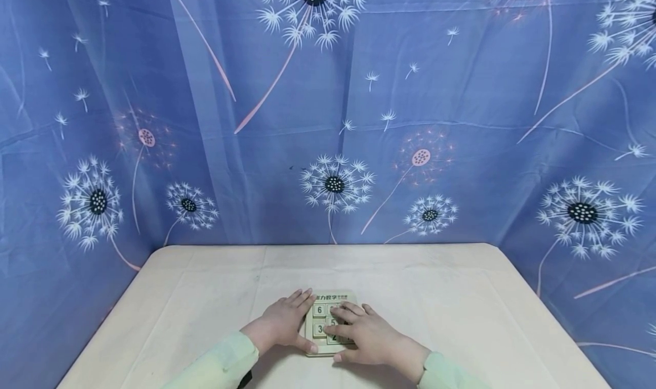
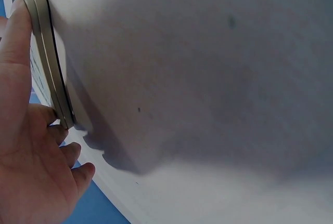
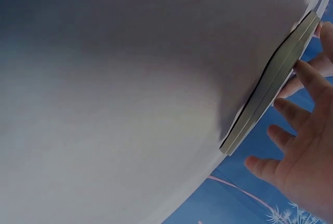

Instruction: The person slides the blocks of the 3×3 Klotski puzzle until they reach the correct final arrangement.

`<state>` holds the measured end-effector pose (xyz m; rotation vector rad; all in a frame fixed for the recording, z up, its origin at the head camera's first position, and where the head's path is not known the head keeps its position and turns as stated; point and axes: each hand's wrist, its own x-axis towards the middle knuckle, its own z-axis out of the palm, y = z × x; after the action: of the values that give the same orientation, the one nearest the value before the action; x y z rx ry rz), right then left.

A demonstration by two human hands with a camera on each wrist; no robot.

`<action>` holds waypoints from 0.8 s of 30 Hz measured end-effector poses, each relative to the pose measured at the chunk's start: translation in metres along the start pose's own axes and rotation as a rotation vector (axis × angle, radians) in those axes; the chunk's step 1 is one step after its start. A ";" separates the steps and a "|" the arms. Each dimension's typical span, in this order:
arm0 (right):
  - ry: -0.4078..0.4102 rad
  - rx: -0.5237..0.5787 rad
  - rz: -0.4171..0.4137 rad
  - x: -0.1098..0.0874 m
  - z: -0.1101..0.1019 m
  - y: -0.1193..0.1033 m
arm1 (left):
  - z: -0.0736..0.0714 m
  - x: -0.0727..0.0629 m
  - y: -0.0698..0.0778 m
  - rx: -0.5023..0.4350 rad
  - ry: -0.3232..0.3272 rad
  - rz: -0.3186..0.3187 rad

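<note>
Blue curtain (image 1: 277, 150) beyond our pale table (image 1: 435, 298).
Our right hand (image 1: 371, 335) spreads its fingers wide, our left hand (image 1: 284, 322) holds, thumb to fingers, the left side of the number board (image 1: 330, 296), near centre, with numbered tiles (image 1: 319, 310).

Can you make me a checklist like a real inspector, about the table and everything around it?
Surface: pale tabletop, with a few small dark specks.
Job's things: one number puzzle; tiles 6, 3, 5 and 2 readable, others partly covered.
Clutter: nothing seen.
Hands: left hand holds the puzzle's left side; right hand spreads over its tiles.
Cables: nothing seen.
Surroundings: blue dandelion-patterned cloth behind and at both sides.
</note>
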<state>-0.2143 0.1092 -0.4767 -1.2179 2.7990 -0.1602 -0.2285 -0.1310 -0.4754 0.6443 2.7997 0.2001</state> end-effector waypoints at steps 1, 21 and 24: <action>0.001 -0.001 -0.003 0.000 0.000 0.000 | 0.000 0.000 0.000 0.000 0.000 0.000; -0.001 -0.007 -0.026 -0.004 0.001 0.002 | -0.002 -0.001 0.002 0.000 -0.011 -0.005; 0.003 -0.010 -0.030 -0.005 0.002 0.002 | -0.003 -0.001 0.002 0.005 -0.008 -0.006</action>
<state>-0.2121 0.1138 -0.4783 -1.2640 2.7889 -0.1501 -0.2278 -0.1301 -0.4723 0.6358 2.7946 0.1894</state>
